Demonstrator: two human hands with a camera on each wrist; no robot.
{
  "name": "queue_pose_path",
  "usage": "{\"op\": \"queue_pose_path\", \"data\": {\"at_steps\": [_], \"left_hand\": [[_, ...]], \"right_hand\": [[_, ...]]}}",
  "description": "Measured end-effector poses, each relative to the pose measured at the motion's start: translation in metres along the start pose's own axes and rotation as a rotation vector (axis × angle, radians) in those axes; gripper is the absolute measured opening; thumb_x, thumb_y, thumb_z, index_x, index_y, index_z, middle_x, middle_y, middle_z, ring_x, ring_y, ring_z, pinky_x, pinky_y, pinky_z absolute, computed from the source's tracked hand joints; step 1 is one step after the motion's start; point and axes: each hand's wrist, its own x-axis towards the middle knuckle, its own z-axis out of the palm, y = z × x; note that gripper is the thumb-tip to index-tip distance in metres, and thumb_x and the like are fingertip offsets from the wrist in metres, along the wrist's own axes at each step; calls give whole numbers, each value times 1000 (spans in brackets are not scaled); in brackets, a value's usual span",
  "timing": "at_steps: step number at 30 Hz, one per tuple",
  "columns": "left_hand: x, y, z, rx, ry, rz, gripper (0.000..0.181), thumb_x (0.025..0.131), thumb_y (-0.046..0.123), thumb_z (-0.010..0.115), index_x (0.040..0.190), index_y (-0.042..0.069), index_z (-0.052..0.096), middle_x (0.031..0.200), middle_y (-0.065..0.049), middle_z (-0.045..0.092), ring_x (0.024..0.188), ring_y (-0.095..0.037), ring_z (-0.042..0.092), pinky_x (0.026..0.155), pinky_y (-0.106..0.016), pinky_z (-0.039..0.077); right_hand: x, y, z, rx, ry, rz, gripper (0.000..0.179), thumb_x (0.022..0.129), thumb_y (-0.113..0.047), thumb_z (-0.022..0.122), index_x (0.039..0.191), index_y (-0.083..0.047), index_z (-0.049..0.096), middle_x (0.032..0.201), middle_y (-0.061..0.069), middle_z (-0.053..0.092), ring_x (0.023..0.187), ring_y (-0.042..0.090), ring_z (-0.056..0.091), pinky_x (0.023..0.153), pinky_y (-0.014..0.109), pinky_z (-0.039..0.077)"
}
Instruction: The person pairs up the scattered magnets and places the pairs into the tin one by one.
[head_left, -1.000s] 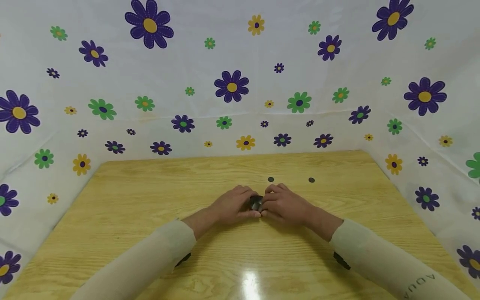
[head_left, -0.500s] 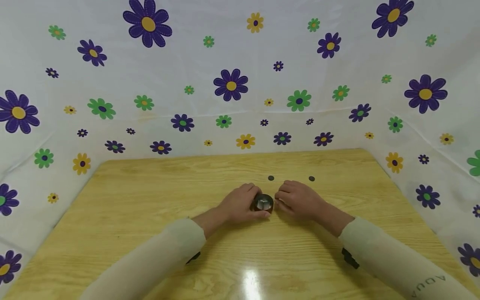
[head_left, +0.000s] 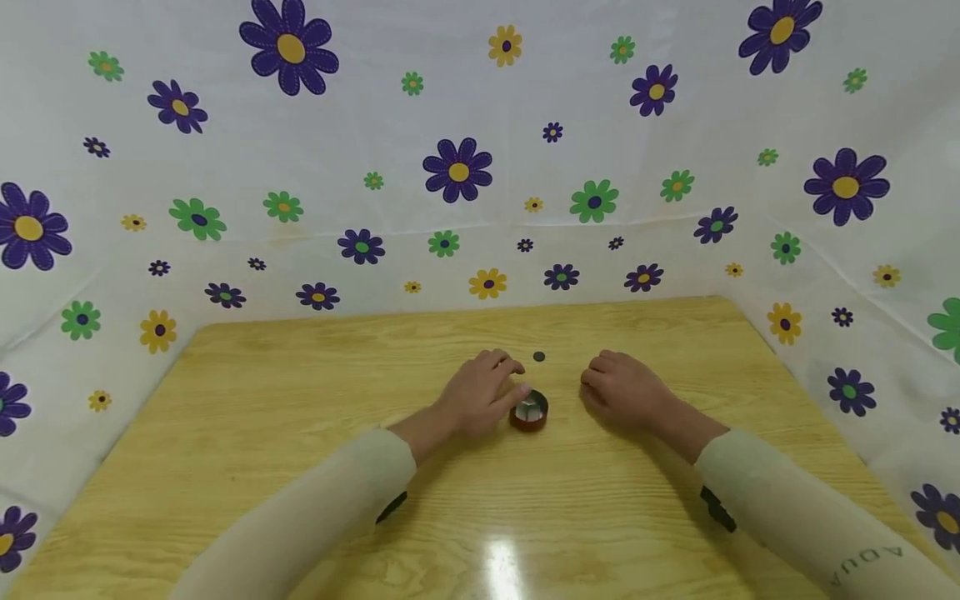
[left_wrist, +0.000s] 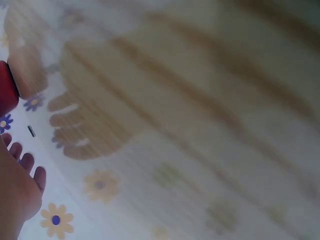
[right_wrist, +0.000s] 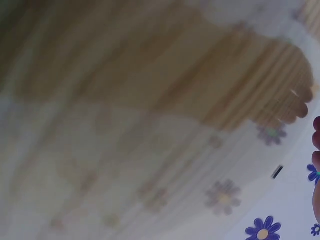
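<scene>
A small round red container with a dark rim and shiny inside stands upright on the table. Its red side shows at the edge of the left wrist view. My left hand is just left of it, fingers spread and loosely bent, thumb overlapping its rim; whether the thumb touches is unclear. Farther right, my right hand lies low over the table with bent fingers. Their undersides are hidden, so I cannot see anything they may hold. A small dark disc lies behind the container, between both hands, touched by neither.
The wood-grain table ends at a white cloth printed with flowers, which rises at the back and both sides. Glare shows at the table's near side. In the wrist views the tabletop fills most of the picture, blurred.
My left hand has loosened from the container, which now stands beside it. My right hand has moved right, away from the container, and now covers the spot where a second dark disc was visible.
</scene>
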Motion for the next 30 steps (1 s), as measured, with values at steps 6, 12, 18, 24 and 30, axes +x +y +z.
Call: {"op": "queue_pose_path", "data": {"at_steps": [6, 12, 18, 24, 30], "left_hand": [[11, -8, -2, 28, 84, -15, 42, 109, 35, 34, 127, 10, 63, 127, -9, 60, 117, -28, 54, 102, -45, 43], [17, -17, 0, 142, 64, -22, 35, 107, 32, 43, 128, 11, 62, 126, -8, 60, 115, -28, 56, 98, -46, 46], [29, -18, -1, 216, -25, -27, 36, 107, 29, 43, 134, 12, 58, 135, -7, 56, 125, -26, 52, 106, -47, 41], [35, -16, 5, 258, -95, -21, 36, 106, 27, 43, 137, 11, 55, 140, -7, 53, 131, -24, 48, 110, -45, 39], [37, -15, 14, 277, -106, 36, 39, 109, 28, 35, 141, 12, 51, 145, -5, 51, 134, -24, 46, 109, -45, 40]], "right_hand": [[-8, 17, -1, 17, -6, 96, 8, 92, -13, 67, 91, -7, 71, 88, 5, 64, 80, 22, 55, 79, 39, 50], [-12, 24, 1, 55, -53, 227, 17, 97, -17, 58, 100, -5, 70, 97, 9, 64, 90, 26, 57, 85, 43, 50], [-12, 31, -2, -12, -118, 357, 29, 102, -20, 47, 111, 2, 64, 111, 16, 62, 106, 34, 56, 94, 51, 46], [-16, 33, -2, -18, -149, 416, 32, 103, -20, 46, 115, 6, 61, 113, 20, 60, 108, 38, 55, 94, 53, 46], [-21, 33, -2, -35, -170, 416, 33, 104, -22, 48, 122, 1, 64, 112, 17, 61, 105, 35, 55, 91, 52, 47]]}}
